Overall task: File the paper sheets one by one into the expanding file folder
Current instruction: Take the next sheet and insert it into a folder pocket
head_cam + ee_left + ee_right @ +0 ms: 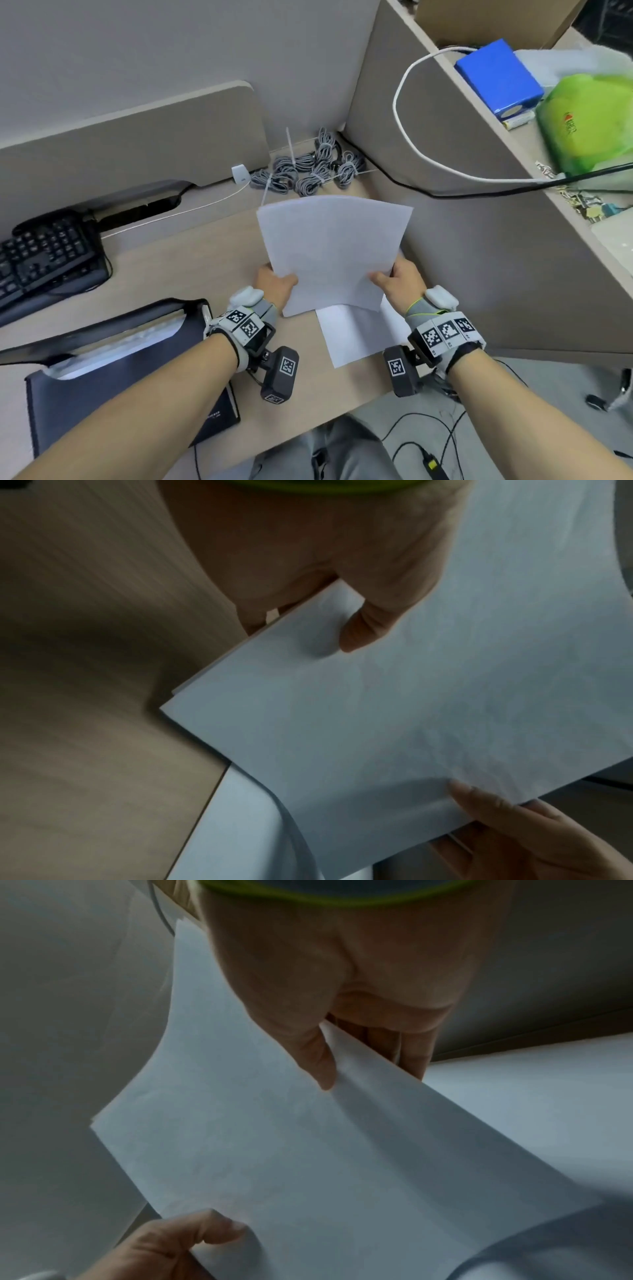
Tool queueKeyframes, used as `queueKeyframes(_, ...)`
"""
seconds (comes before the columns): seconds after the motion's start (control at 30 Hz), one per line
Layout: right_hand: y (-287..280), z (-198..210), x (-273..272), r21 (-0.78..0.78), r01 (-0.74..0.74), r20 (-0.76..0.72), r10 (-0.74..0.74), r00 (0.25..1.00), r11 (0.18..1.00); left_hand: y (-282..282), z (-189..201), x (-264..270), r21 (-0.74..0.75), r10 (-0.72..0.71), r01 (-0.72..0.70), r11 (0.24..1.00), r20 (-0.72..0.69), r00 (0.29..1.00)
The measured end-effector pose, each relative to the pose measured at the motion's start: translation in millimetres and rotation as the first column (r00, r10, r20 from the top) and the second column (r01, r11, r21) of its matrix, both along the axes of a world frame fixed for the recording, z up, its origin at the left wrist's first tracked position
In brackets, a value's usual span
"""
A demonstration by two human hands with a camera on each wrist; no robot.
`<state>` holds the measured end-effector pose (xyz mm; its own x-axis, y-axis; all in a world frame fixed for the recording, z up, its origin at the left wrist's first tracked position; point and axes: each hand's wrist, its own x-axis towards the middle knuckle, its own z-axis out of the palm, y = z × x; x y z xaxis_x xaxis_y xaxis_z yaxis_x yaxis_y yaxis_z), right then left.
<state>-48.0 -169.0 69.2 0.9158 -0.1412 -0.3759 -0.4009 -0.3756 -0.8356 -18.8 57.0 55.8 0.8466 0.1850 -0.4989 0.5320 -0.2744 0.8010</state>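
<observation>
Both hands hold up a white paper sheet above the desk, its far end tilted upward. My left hand pinches its left edge, thumb on top, fingers under; the left wrist view shows that sheet with a thin second edge just beneath. My right hand pinches the right edge, thumb on the sheet. More white paper lies flat on the desk under the hands. The black expanding file folder lies open at the lower left, white sheets showing in its pockets.
A black keyboard sits at the far left. Bundled grey cables lie at the back of the desk. A partition rises on the right, with a blue box and green bag beyond.
</observation>
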Motion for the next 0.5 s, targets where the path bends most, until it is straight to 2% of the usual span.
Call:
queueKeyframes(0.17, 26, 15, 15, 0.097, -0.054, -0.011, 0.056, 0.998, 0.994, 29, 21, -21, 0.0, 0.132, -0.132, 0.991, 0.018, 0.991)
queueKeyframes(0.3, 79, 35, 23, 0.149, -0.22, -0.03, 0.227, 0.973, 0.964, 80, 35, -52, -0.001, 0.325, -0.325, 0.946, 0.044, 0.945)
queueKeyframes(0.4, 118, 46, 24, 0.12, -0.337, -0.022, 0.342, 0.94, 0.934, 114, 41, -71, -0.032, 0.378, -0.377, 0.926, 0.048, 0.924)
queueKeyframes(0.5, 156, 55, 20, 0.034, -0.417, -0.025, 0.417, 0.908, 0.908, 152, 40, -87, 0.032, 0.374, -0.374, 0.927, 0.025, 0.927)
